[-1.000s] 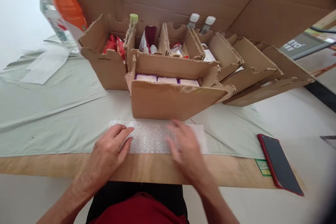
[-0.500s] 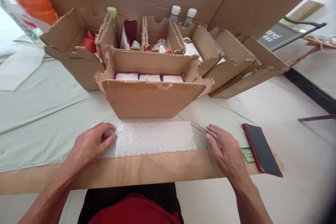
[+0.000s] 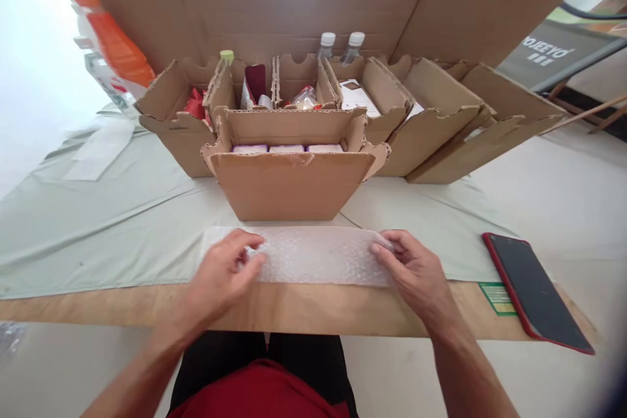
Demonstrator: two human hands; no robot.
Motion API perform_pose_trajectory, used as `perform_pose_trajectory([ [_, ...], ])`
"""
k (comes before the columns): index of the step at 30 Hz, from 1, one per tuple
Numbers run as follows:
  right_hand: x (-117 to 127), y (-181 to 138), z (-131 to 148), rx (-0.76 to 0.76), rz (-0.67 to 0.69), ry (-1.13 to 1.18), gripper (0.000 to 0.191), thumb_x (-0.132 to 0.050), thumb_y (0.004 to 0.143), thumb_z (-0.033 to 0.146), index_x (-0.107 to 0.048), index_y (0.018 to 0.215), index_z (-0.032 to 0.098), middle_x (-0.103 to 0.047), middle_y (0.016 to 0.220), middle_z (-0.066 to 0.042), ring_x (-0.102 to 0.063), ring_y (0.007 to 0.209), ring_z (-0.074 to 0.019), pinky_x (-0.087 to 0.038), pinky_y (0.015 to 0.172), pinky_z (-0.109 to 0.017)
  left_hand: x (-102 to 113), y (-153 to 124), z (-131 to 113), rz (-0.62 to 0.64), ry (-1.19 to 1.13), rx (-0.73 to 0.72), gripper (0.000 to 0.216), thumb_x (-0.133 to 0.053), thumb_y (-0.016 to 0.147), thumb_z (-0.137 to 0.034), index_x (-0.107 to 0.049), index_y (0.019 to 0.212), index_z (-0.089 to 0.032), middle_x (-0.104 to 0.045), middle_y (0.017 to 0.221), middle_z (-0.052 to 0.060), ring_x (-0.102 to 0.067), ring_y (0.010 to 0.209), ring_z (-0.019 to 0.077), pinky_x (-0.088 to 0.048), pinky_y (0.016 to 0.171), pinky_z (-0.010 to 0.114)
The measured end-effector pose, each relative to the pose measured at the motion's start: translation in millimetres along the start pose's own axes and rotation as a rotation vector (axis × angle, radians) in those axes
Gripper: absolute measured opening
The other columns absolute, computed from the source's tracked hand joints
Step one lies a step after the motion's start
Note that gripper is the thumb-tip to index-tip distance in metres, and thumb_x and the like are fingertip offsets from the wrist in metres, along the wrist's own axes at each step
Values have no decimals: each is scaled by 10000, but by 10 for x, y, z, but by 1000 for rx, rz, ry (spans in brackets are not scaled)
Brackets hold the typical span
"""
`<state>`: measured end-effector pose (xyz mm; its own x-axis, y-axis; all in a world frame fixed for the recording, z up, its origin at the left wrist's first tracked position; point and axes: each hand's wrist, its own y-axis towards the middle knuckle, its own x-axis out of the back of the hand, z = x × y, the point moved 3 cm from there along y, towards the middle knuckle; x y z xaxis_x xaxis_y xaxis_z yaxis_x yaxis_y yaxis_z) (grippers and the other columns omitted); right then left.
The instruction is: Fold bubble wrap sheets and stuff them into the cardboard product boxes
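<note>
A strip of clear bubble wrap [image 3: 313,256] lies flat on the pale green cloth [image 3: 98,228] near the table's front edge. My left hand [image 3: 223,274] rests on its left part, fingers curled and pinching the wrap. My right hand [image 3: 416,271] pinches the strip's right end between thumb and fingers. Just behind the strip stands an open cardboard box [image 3: 291,179] holding white packets with purple edges [image 3: 287,149].
Behind stand more open cardboard boxes [image 3: 176,124] with red packets, bottles [image 3: 327,44] and other goods, before a tall cardboard wall. A red-cased phone [image 3: 536,290] lies at the right. An orange bottle [image 3: 115,46] stands at the far left. The wooden table edge [image 3: 294,310] runs along the front.
My right hand has come back left from near the phone and pinched the strip's right end. My left hand has shifted right onto the wrap.
</note>
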<state>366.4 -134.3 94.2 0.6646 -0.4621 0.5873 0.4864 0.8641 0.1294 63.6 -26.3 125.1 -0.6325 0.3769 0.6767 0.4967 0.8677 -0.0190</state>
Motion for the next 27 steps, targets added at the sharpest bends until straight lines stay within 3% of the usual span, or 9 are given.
perform_pose_trajectory([
  [4, 285, -45, -22, -192, -62, 145, 519, -782, 680, 564, -704, 1052, 210, -728, 744, -37, -662, 660, -215, -522, 563, -308, -589, 23, -344, 329, -130, -151, 458, -599, 851, -286, -650, 1292, -177, -660, 1255, 122, -647, 816, 196, -547, 842, 380],
  [6, 383, -78, 11, -257, -102, 175, 674, -824, 627, 591, -697, 1167, 208, -732, 709, -44, -676, 656, -228, -534, 542, -306, -709, 39, -421, 366, -190, -176, 483, -608, 842, -263, -643, 1318, -187, -639, 1300, 124, -635, 808, 195, -538, 862, 400],
  [8, 354, -133, 145, -258, -90, 225, 771, -850, 627, 587, -659, 1273, 212, -739, 714, -53, -697, 659, -239, -551, 526, -305, -679, 26, -427, 319, -339, -132, 472, -626, 851, -296, -647, 1315, -208, -644, 1290, 113, -610, 760, 172, -534, 768, 357],
  [12, -168, -270, 671, -125, 168, 363, 709, -781, 814, 508, -542, 1426, 242, -745, 817, -38, -725, 688, -215, -600, 574, -302, -447, -63, -266, 283, -742, 78, 757, -720, 800, -491, -487, 1467, -220, -646, 1260, 132, -614, 844, 194, -494, 668, 306],
  [15, -597, -318, 1024, 30, 412, 458, 602, -652, 945, 486, -482, 1479, 266, -758, 1014, -64, -750, 876, -208, -628, 714, -310, -295, -59, -89, 223, -941, 175, 886, -705, 802, -559, -357, 1526, -184, -630, 1308, 151, -621, 1113, 270, -515, 856, 362],
  [17, -697, -310, 1108, 102, 455, 477, 503, -581, 999, 464, -502, 1461, 283, -752, 1110, -72, -747, 950, -204, -627, 806, -334, -226, -18, 33, 113, -855, 212, 772, -689, 829, -485, -409, 1479, -175, -636, 1304, 136, -612, 1156, 275, -492, 926, 377],
  [19, -655, -276, 1088, 160, 360, 401, 368, -554, 1023, 416, -587, 1369, 294, -760, 1072, -50, -746, 904, -188, -619, 831, -340, -186, 27, 127, 40, -659, 230, 639, -639, 850, -385, -473, 1431, -177, -675, 1191, 104, -639, 1022, 247, -492, 853, 363],
  [22, -576, -224, 1020, 312, 189, 122, 216, -587, 1008, 312, -680, 1201, 284, -768, 1044, -40, -731, 928, -203, -599, 842, -357, -157, 90, 197, 36, -421, 219, 612, -569, 854, -320, -488, 1444, -179, -681, 924, 38, -620, 794, 204, -471, 738, 337],
  [27, -867, -200, 962, 663, 170, -267, 252, -531, 998, 208, -675, 1204, 226, -726, 1230, -108, -666, 1100, -284, -532, 894, -458, -107, 169, 239, 17, -28, 175, 647, -544, 873, -272, -432, 1504, -188, -572, 649, -41, -589, 649, 204, -443, 671, 318],
])
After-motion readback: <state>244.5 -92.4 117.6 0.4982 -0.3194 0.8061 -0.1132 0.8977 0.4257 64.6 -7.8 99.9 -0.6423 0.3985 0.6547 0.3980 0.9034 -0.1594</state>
